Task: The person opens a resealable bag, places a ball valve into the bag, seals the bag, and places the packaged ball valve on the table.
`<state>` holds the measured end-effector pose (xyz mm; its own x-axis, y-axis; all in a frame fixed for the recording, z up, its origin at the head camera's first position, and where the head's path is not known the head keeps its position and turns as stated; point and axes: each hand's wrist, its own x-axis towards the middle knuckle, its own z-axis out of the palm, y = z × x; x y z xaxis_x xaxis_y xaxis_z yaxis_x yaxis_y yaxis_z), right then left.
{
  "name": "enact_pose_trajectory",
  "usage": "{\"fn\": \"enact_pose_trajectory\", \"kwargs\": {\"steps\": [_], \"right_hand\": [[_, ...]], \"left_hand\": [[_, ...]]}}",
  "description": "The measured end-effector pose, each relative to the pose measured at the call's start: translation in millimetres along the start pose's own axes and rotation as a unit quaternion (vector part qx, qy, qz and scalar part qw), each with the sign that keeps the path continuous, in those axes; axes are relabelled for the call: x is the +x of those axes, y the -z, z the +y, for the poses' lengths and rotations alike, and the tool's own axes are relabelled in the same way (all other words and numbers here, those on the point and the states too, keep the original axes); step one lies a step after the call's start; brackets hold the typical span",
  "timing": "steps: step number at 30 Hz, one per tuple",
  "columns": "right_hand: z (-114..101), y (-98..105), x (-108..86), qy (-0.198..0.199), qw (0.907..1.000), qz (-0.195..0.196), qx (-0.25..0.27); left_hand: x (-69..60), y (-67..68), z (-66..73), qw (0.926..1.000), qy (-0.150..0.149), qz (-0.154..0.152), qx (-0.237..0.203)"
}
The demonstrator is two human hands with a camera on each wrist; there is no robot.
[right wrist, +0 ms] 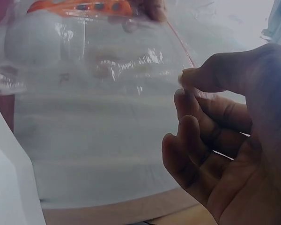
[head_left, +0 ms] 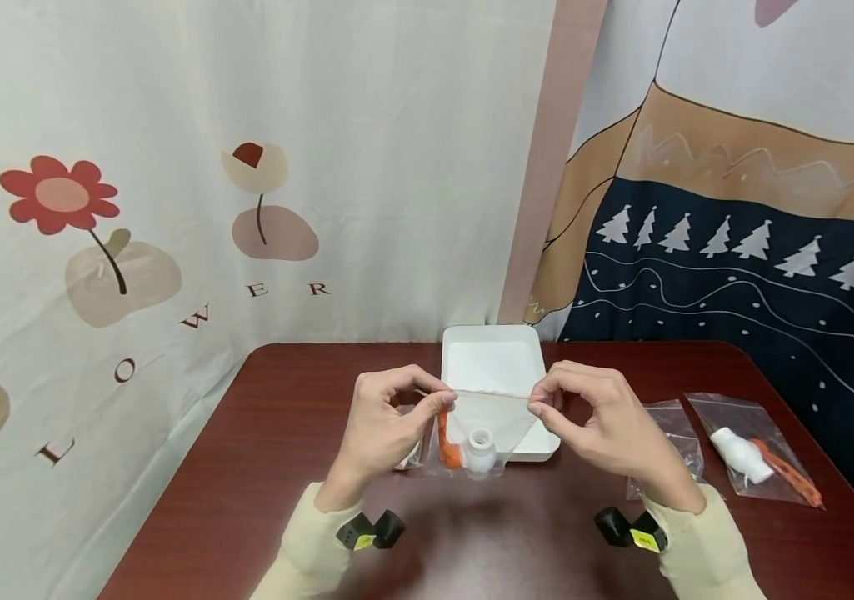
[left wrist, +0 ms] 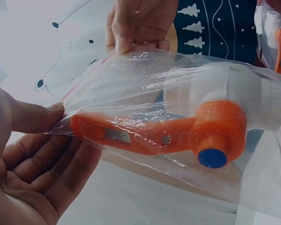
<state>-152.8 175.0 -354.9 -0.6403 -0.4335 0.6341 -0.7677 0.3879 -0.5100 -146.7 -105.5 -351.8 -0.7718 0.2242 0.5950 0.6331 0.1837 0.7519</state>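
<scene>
A clear zip bag (head_left: 505,421) hangs stretched between both hands above the table. In it lies a white plastic ball valve (head_left: 480,451) with an orange lever handle (left wrist: 150,136); a blue disc (left wrist: 212,158) marks the handle's hub in the left wrist view. My left hand (head_left: 389,427) pinches one top corner of the bag between thumb and fingers, close to the handle's end. The opposite top corner is pinched by my right hand (head_left: 606,427). Along the bag's top edge runs a reddish seal line (right wrist: 180,44). It looks pressed together, but I cannot tell if it is fully sealed.
Behind the bag stands a white tray (head_left: 494,333) on the dark red table (head_left: 307,417). To the right lie another bagged valve (head_left: 745,457) and a clear bag (head_left: 674,429), partly hidden by the right arm. Something in clear plastic (head_left: 413,457) shows behind the left hand.
</scene>
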Motion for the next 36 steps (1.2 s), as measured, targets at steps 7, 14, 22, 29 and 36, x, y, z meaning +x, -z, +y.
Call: {"fn": "enact_pose_trajectory", "kwargs": {"steps": [7,14,22,29,36], "right_hand": [[4.2,4.1,-0.8,-0.009,0.9999,0.0,0.005],[11.4,-8.4,-1.3,-0.061,0.9958,-0.034,0.059],[17.9,-28.4,0.4,-0.102,0.9881,-0.058,0.099],[19.1,-39.4,2.4,-0.136,0.9551,-0.092,0.247],[15.5,-43.7,4.4,-0.196,0.9226,-0.096,0.318]], "left_hand": [[0.8,1.4,-0.1,0.9995,0.02,0.005,-0.023],[-0.4,-4.6,-1.2,0.9978,0.034,0.006,-0.057],[0.9,-5.8,-6.4,0.9945,0.052,0.0,-0.091],[1.8,-0.7,-15.4,0.9916,0.083,-0.006,-0.099],[5.8,-4.0,-30.6,0.9855,0.119,-0.008,-0.121]]}}
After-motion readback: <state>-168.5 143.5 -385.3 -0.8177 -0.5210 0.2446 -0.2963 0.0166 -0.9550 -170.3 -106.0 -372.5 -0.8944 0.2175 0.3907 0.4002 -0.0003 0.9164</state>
